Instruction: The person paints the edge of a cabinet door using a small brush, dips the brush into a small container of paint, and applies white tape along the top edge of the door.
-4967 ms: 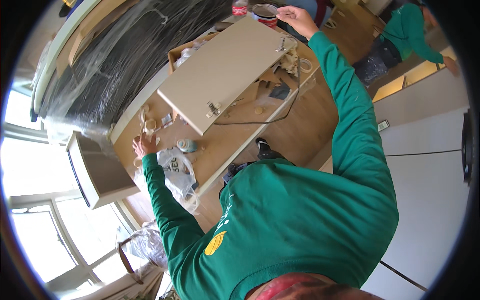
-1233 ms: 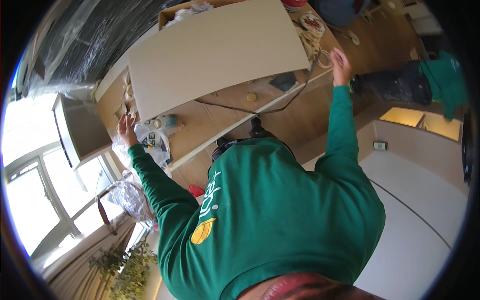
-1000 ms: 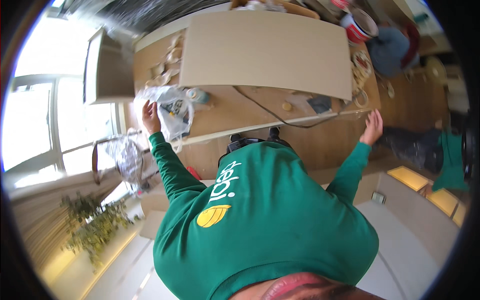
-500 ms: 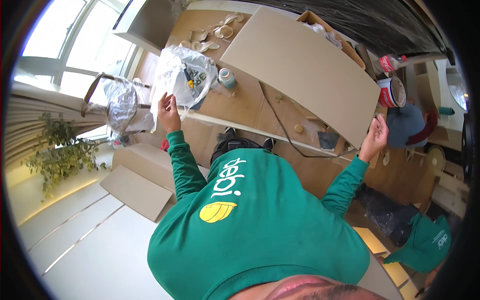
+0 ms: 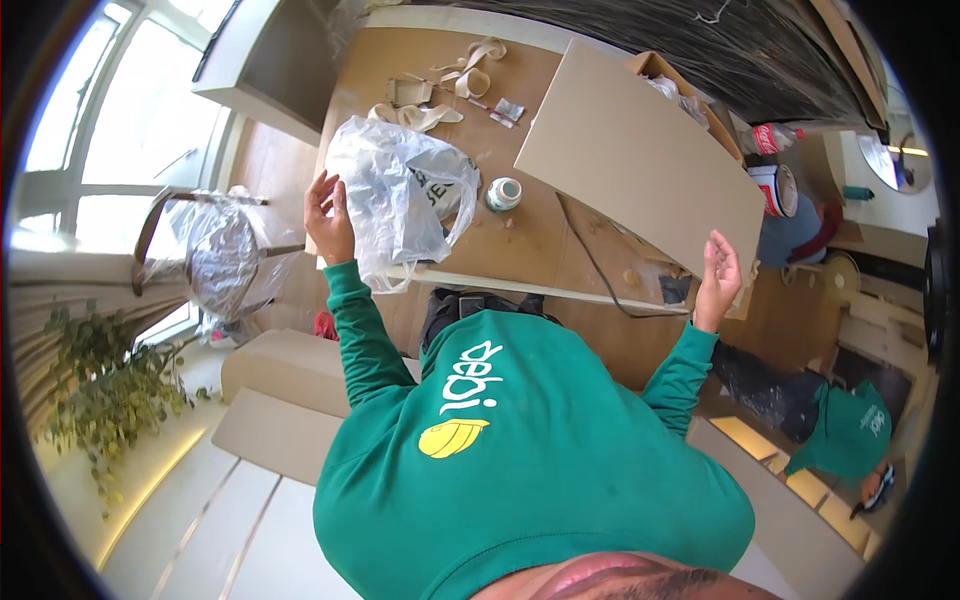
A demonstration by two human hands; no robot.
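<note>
My left hand (image 5: 329,215) is raised beside a crumpled white plastic bag (image 5: 385,190), palm up with its fingers loosely apart and nothing in them. On the far side of the worktable, to the right, lies a large flat beige board (image 5: 640,150). My right hand (image 5: 718,285) is at the board's near right corner, fingers extended; whether they touch the edge I cannot tell. Between the bag and the board stands a small white bottle (image 5: 503,195) with a teal label.
Strips of cream edging (image 5: 470,75) lie on the brown table (image 5: 420,50). A dark cable (image 5: 590,250) runs under the board. To the right are a paint bucket (image 5: 776,190) and a soda bottle (image 5: 775,138). At lower right a person in green (image 5: 848,430) works low down. A plastic-wrapped chair (image 5: 222,255) is left.
My view has shifted, and my right hand has come slightly inward. The yellow utility knife seen over the white bag no longer shows. The bag looks spread wider toward the bottle.
</note>
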